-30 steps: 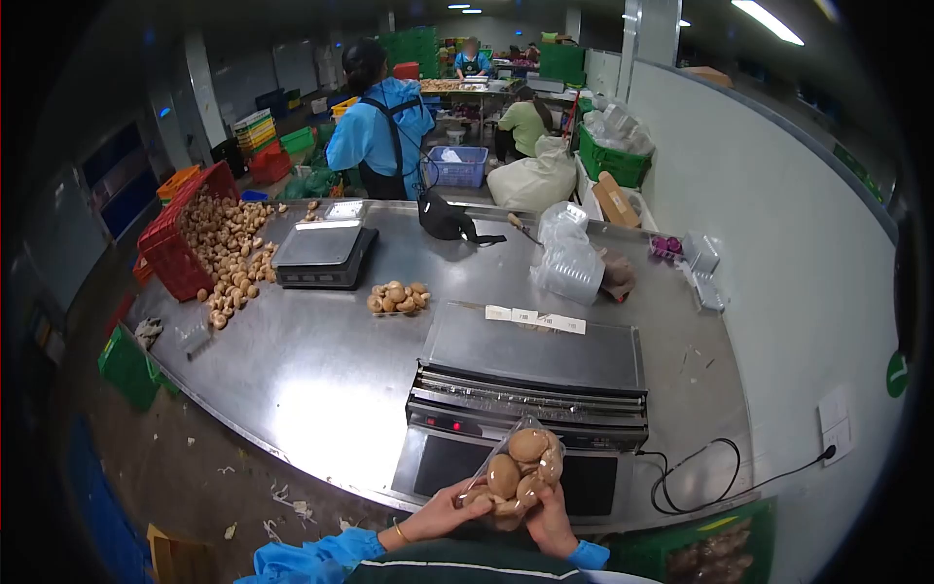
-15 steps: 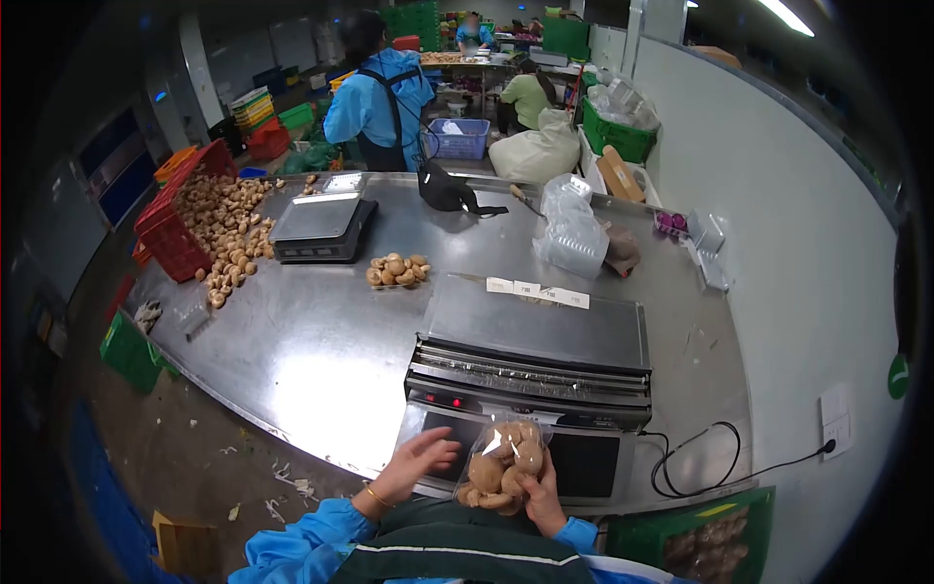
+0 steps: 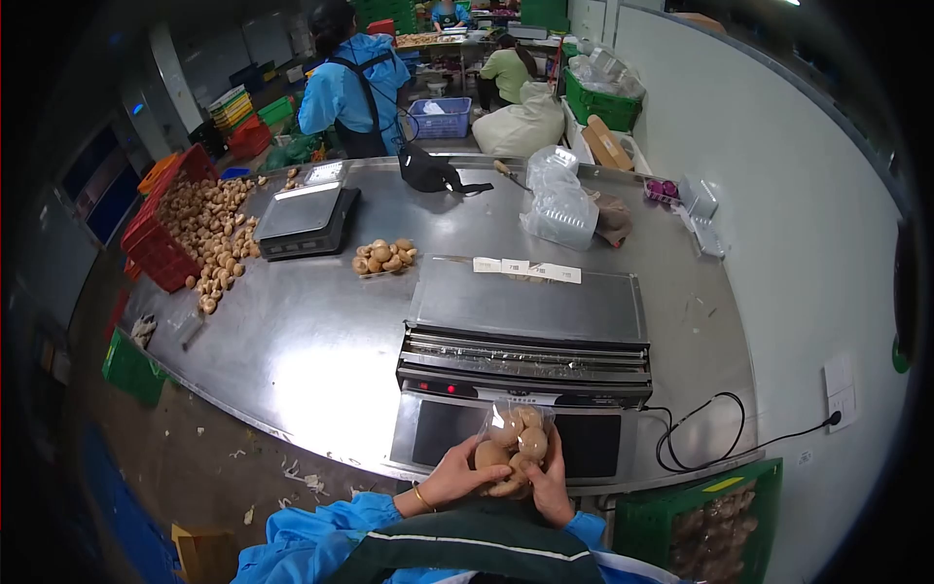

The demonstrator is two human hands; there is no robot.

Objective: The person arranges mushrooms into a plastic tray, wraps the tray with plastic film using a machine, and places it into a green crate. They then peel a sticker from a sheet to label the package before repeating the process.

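A clear-wrapped pack of brown mushrooms [image 3: 514, 440] is held close to my body, over the near edge of the wrapping machine [image 3: 525, 375]. My left hand [image 3: 465, 477] grips the pack's left side, thumb across its lower front. On the right side, my right hand [image 3: 551, 487] closes round the same pack. Behind the machine, paper labels [image 3: 527, 269] lie on its metal top. Another group of mushrooms [image 3: 384, 257] sits on the steel table [image 3: 292, 331], left of the labels.
A tipped red crate [image 3: 161, 238] spills mushrooms at the left, beside a scale [image 3: 307, 219]. Clear trays [image 3: 561, 214] and a black bag [image 3: 428, 172] stand farther back. One person in blue [image 3: 355, 88] is beyond the table. A cable [image 3: 671, 443] runs right.
My left hand has moved right and closed on the mushroom pack, which both hands now hold. The pack is slightly higher against the machine. The whole view has shifted a little.
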